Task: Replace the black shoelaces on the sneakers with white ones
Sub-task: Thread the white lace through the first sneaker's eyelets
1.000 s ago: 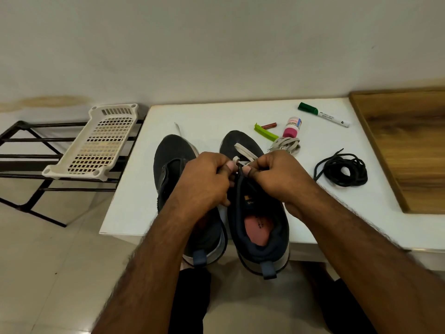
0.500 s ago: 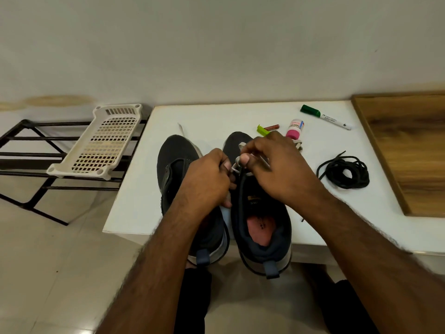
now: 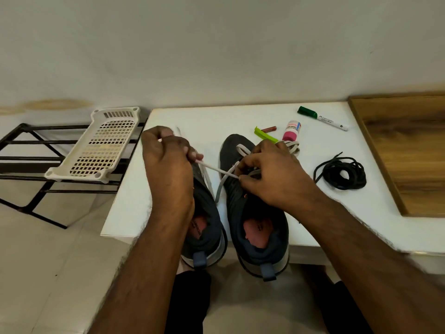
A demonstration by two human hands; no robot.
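Two dark grey sneakers stand side by side at the front of the white table (image 3: 240, 116), heels toward me. My left hand (image 3: 166, 165) covers the front of the left sneaker (image 3: 204, 227) and grips a white shoelace (image 3: 214, 168) pulled taut to the left. My right hand (image 3: 272, 174) rests on the right sneaker (image 3: 255, 213) and pinches the same lace at an eyelet. White lace crosses the right sneaker's toe. A bundle of black shoelaces (image 3: 342, 173) lies on the table to the right. More white lace (image 3: 292, 145) lies behind my right hand.
A green marker (image 3: 322, 118), a pink-capped small bottle (image 3: 291, 131), a green clip (image 3: 263, 137) and a small brown stick (image 3: 269, 128) lie at the table's back. A wooden board (image 3: 409, 153) is at right. A white perforated tray (image 3: 96, 145) sits on a black metal rack (image 3: 24, 162) at left.
My left hand has moved up and to the left, drawing the white lace out taut. My right hand stays on the right sneaker, fingers now at an eyelet.
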